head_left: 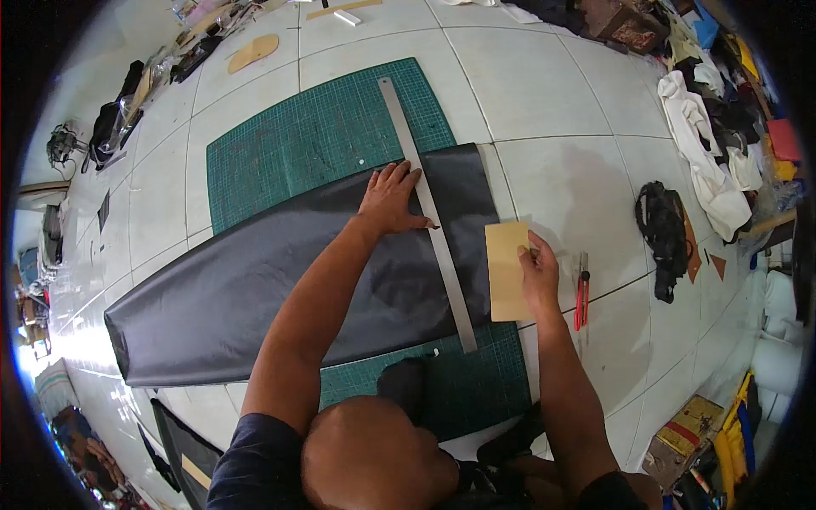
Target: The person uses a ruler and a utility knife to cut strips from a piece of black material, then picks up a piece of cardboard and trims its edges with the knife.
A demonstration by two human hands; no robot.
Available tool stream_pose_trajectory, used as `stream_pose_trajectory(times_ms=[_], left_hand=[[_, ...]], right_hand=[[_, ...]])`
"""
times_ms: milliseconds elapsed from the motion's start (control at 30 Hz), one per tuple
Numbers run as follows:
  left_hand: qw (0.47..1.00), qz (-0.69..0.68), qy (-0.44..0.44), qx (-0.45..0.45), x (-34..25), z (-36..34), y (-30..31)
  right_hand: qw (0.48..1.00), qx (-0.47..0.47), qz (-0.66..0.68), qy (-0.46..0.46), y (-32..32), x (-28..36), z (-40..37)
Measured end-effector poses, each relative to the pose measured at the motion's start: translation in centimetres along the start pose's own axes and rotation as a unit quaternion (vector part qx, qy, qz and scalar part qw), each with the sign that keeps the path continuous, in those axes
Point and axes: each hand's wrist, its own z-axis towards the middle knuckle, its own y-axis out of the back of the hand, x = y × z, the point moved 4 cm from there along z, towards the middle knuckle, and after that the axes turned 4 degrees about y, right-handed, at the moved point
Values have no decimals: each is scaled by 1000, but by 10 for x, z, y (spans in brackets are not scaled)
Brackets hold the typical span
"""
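A sheet of black leather-like material (280, 289) lies across a green cutting mat (289, 144) on the floor. Over the sheet runs a long steel ruler (442, 255), slightly tilted, its ends reaching onto the mat. My left hand (391, 200) rests with fingers spread on the black sheet, fingertips and thumb against the ruler's left edge. At the sheet's right edge, my right hand (541, 270) pinches a tan rectangular card (507, 280) between thumb and fingers. Just right of that hand lie red-handled cutters (581, 297), partly too small to make out.
A black bundle (661, 238) lies on the tiles to the right, near brown scraps (718, 267). White cloth (701, 153) and clutter line the right side. Another tan piece (253, 53) is at the back. Dark framed material (183, 450) lies at lower left.
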Motion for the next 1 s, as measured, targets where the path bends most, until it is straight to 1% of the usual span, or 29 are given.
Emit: stream_pose_trajectory(times_ms=[67, 133, 200, 233, 333, 433, 500, 633, 833, 1000], left_hand=[[1000, 11, 3, 13, -3, -1, 4], [999, 25, 8, 20, -6, 5, 13], [999, 31, 18, 36, -12, 4, 12], [999, 30, 12, 28, -16, 6, 11], [1000, 26, 6, 16, -20, 8, 6], [1000, 18, 21, 11, -21, 9, 1], [999, 27, 22, 10, -23, 11, 0], [999, 38, 24, 21, -25, 13, 2], [999, 41, 32, 18, -31, 18, 3], [997, 55, 41, 44, -34, 21, 3]], right_hand=[[1000, 8, -14, 3, -12, 0, 14], [999, 15, -17, 31, -25, 3, 40], [997, 16, -49, 63, -39, 9, 68], [995, 20, -69, 71, -46, 14, 75], [996, 29, -63, 57, -66, 36, 100], [992, 25, -115, 56, -85, 31, 127], [987, 27, -145, 70, -94, 31, 138], [983, 43, -165, 73, -103, 31, 139], [974, 26, -207, 88, -106, 23, 138], [976, 15, -195, 101, -107, 18, 139]])
